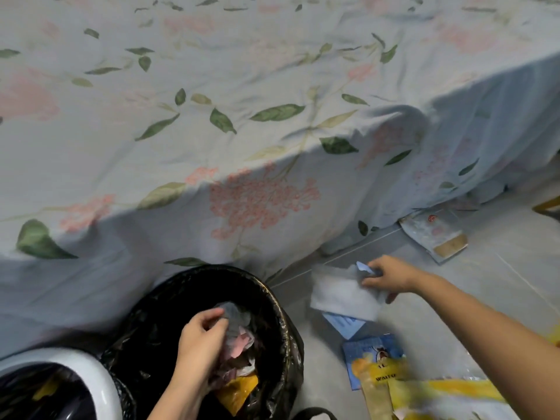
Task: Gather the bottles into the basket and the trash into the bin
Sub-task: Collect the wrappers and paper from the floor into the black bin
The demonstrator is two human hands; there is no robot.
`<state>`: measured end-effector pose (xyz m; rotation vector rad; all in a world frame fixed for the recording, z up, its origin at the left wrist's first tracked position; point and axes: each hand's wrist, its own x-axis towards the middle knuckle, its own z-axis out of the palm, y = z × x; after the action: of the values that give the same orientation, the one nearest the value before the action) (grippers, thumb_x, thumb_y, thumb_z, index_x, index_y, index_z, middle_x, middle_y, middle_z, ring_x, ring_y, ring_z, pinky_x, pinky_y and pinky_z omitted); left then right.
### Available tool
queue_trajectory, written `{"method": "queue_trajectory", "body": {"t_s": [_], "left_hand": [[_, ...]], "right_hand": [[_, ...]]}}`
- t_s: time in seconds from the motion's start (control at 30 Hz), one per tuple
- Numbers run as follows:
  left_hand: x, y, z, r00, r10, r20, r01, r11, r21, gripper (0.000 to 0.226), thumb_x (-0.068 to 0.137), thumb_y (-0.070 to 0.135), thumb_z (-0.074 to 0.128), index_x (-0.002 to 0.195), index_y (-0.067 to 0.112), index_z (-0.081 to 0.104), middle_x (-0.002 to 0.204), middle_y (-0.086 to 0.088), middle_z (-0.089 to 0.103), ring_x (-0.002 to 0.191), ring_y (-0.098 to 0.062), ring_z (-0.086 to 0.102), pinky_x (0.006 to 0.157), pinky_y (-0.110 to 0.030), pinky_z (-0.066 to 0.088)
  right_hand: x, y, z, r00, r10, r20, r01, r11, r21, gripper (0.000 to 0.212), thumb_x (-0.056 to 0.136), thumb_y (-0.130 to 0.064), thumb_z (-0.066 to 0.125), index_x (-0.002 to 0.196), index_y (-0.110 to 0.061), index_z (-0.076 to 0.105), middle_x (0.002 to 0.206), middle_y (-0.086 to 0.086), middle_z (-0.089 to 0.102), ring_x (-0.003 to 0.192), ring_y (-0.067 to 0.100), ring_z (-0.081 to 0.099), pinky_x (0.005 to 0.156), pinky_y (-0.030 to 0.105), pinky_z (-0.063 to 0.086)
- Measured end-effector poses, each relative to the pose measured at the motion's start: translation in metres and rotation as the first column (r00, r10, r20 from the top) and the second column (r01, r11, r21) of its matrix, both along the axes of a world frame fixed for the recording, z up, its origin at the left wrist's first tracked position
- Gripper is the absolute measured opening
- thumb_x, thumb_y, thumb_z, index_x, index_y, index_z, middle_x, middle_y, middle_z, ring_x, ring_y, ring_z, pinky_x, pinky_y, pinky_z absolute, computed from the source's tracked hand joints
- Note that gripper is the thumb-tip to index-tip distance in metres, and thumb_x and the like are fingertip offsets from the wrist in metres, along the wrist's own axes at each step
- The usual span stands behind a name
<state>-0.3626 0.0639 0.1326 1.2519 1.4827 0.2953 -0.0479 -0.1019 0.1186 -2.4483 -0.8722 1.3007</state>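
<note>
Lying flat on the pale tiled floor (500, 286), the white tissue sheet (342, 294) sits just to the right of the bin (278, 310), with its long axis running roughly from the bed's hanging edge toward the person. The right hand (391, 275) is the nearer one: its grip is pinched together on the sheet's far right corner, along with what looks like a small blue scrap (365, 268), though blur makes the exact hold hard to read. From that grip the bin lies to the left and a little toward the person, so the carry would be a short sideways sweep over the rim. The left hand (201, 336) is down inside the black-lined bin, fingers closed on a crumpled wad of pale and pink paper (239, 334) resting on the trash already there; it sits in the path of any drop, so it probably needs to clear first. More trash waits beside the tissue: a light blue paper (344, 324) partly under it, and a blue-and-yellow wrapper (374, 359) nearer the person, with yellow packaging (448, 392) beyond. A flat packet (433, 234) lies farther off by the bed's corner. A white-rimmed container (91, 371) stands touching the bin's left side. The floral bedsheet (212, 116) fills the upper view. No bottles are visible.
</note>
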Motion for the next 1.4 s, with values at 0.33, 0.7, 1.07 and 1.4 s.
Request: {"method": "queue_trajectory", "body": {"t_s": [0.33,0.7,1.07,1.4], "left_hand": [[0.042,-0.052,0.131,0.845,-0.171,0.507,0.264,0.957,-0.117,0.052,0.061,0.044,0.074,0.103,0.015,0.067,0.100,-0.003,0.074,0.094,-0.019,0.070,0.081,-0.041,0.057],[-0.031,-0.010,0.135,0.940,-0.122,0.319,0.085,0.988,0.129,0.017,0.078,0.013,0.076,0.092,0.009,0.068,0.089,-0.004,0.073,0.082,-0.022,0.068,0.067,-0.033,0.051],[-0.031,0.054,-0.011,0.625,-0.612,-0.485,0.686,0.727,-0.032,0.050,0.082,0.030,0.070,0.125,0.009,0.058,0.128,-0.012,0.061,0.118,-0.023,0.057,0.088,-0.026,0.046],[-0.030,0.063,-0.124,0.541,-0.502,-0.675,0.684,0.730,0.005,0.063,0.091,0.037,0.041,0.147,0.010,0.029,0.149,-0.012,0.037,0.138,-0.024,0.037,0.115,-0.036,0.028]], "right_hand": [[-0.076,-0.008,0.164,0.997,-0.018,-0.081,0.055,0.875,0.480,0.011,0.090,-0.024,0.061,0.097,-0.018,0.067,0.090,0.004,0.072,0.077,0.016,0.071,0.056,0.032,0.057],[-0.120,0.005,0.192,0.961,0.054,-0.271,0.040,0.943,0.331,0.031,0.089,-0.033,0.062,0.118,-0.022,0.056,0.099,-0.002,0.070,0.080,0.011,0.066,0.070,0.029,0.057],[-0.047,-0.054,0.131,0.964,-0.182,-0.195,0.177,0.983,-0.043,0.022,0.092,-0.034,0.057,0.109,-0.020,0.056,0.103,0.000,0.066,0.079,0.014,0.063,0.071,0.026,0.054],[-0.013,-0.078,0.073,0.991,-0.042,-0.127,0.015,0.979,-0.204,0.026,0.095,-0.029,0.052,0.118,-0.019,0.053,0.099,-0.002,0.062,0.078,0.011,0.061,0.064,0.021,0.050]]}}
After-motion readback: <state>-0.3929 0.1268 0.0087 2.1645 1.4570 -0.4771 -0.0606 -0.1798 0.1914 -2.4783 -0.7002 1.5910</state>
